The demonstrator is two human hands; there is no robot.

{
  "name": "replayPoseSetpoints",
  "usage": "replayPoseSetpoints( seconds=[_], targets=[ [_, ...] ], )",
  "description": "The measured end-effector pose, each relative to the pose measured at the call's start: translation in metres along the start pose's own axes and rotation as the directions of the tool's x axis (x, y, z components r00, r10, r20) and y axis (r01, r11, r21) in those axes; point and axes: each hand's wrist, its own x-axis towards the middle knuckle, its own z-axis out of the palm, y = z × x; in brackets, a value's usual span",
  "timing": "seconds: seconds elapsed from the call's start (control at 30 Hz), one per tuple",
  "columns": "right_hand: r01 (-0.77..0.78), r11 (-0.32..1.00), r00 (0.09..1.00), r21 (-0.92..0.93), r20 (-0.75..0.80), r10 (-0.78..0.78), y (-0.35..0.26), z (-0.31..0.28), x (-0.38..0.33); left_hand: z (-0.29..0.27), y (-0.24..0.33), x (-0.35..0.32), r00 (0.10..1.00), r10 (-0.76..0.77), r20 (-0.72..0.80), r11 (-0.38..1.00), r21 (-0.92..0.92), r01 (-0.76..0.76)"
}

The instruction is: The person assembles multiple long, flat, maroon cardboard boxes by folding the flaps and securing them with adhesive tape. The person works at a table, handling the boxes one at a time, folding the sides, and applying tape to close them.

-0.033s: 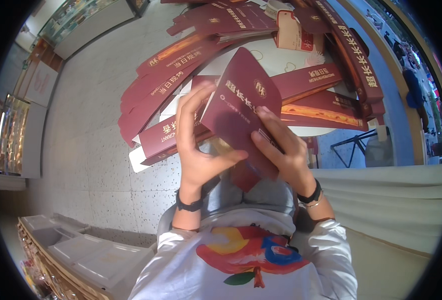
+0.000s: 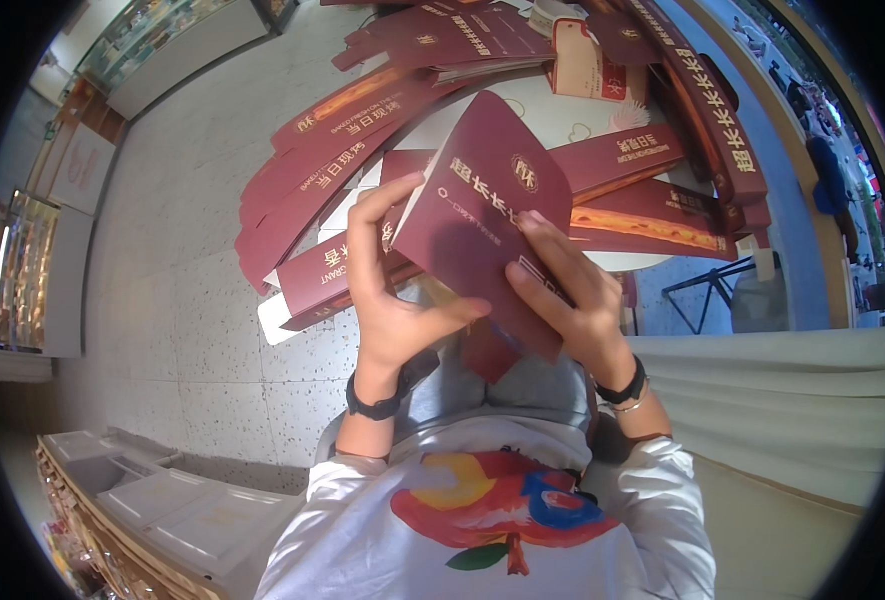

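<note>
Maroon carton (image 2: 477, 215): smooth printed cardboard with a slight sheen and gold lettering, held between left hand (image 2: 392, 300) and right hand (image 2: 572, 300). Flat cartons (image 2: 342, 140) behind: the same coated cardboard, some with glossy orange bands. Bench (image 2: 562, 120): smooth white top. Floor (image 2: 182, 260): speckled grey stone, polished. Wristbands (image 2: 372, 408): matt black, rubbery. Shirt (image 2: 362, 540): soft white cloth with a bright print. Trays (image 2: 162, 495): pale matt plastic.

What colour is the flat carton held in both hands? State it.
Dark maroon carton with gold print, seen in the head view.
</note>
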Motion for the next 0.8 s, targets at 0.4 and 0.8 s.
replayPoseSetpoints(
  seconds=[0.4, 0.8],
  targets=[
    [-0.136, 0.986, 0.987, 0.101, -0.072, 0.144, 0.004, -0.003, -0.009, 0.008, 0.0, 0.038, 0.909, 0.378, 0.172, 0.925, -0.027, -0.38],
    [-0.342, 0.782, 0.927, 0.521, 0.322, 0.192, 0.013, -0.064, -0.005, 0.027, 0.013, 0.033, 0.857, 0.346, 0.382, 0.938, -0.124, -0.323]
  ],
)
